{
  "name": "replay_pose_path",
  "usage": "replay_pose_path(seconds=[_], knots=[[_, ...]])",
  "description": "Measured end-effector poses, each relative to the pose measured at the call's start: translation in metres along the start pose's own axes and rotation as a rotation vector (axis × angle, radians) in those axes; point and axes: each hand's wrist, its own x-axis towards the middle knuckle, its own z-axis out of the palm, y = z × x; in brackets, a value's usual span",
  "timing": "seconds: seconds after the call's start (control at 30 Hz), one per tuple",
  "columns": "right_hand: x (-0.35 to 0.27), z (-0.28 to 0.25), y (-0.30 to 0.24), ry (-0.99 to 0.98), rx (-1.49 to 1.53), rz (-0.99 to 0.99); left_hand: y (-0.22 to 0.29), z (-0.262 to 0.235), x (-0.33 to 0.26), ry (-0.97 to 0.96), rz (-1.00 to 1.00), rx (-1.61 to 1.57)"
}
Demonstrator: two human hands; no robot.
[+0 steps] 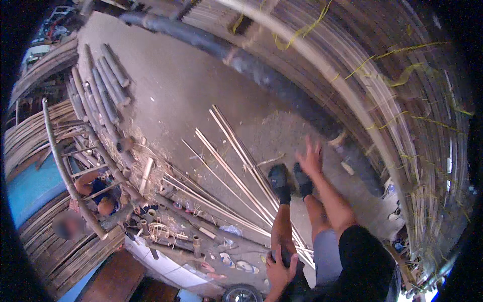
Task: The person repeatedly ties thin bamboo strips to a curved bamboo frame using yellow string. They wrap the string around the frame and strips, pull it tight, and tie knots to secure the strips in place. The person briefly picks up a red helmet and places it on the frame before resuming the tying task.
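My right hand [310,158] reaches forward over the ground near my shoes, fingers apart and slightly blurred, with nothing visible in it. Down by my left knee is my left hand [280,274], its fingers spread against a dark patch that I cannot make out clearly. Long, thin pale bamboo strips [236,177] lie on the ground to the left of my dark shoes [279,182]. Their near ends pass beneath or beside my left leg. More narrow bamboo strips [216,206] fan out to the left.
Bundled long strips [372,75] with yellow ties line the right side, beside a thick dark pole [261,75]. Cut bamboo poles [103,88] lie at far left. Another person [105,204] is behind a wooden ladder-like frame [63,151]. Flip-flops [246,267] and a wheel [242,293] are at the lower edge.
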Motion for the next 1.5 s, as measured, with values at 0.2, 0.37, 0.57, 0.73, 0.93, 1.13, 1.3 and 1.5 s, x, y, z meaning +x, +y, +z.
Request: replay_pose_path(seconds=[0.2, 0.37, 0.57, 0.73, 0.93, 1.13, 1.3, 1.5], knots=[[-0.212, -0.075, 0.057, -0.665, -0.22, 0.045, -0.055, 0.03, 0.014, -0.112, 0.09, -0.413], [-0.215, -0.295, 0.003, -0.32, 0.475, 0.144, -0.092, -0.019, 0.038, -0.079, 0.03, -0.566], [-0.268, -0.524, -0.013, 0.118, 0.846, 0.244, -0.06, -0.16, 0.066, -0.216, 0.284, 0.021], [-0.379, -0.484, 0.069, 0.409, 0.86, 0.428, 0.051, -0.179, 0.072, -0.109, 0.318, 0.231], [-0.614, -0.272, 0.242, -0.171, 0.591, 1.095, 0.268, -0.067, -0.113, -0.453, 1.042, 0.264], [-0.72, -0.232, 0.338, 0.355, 0.796, 1.369, 0.389, 0.002, -0.304, -0.628, 1.3, 0.242], [-0.628, -0.324, 0.314, 0.49, 1.331, 1.281, 0.419, 0.007, -0.401, -0.608, 1.473, 0.448], [-0.501, -0.384, 0.25, 0.422, 1.55, 0.927, 0.424, -0.025, -0.397, -0.692, 1.574, 0.435]])
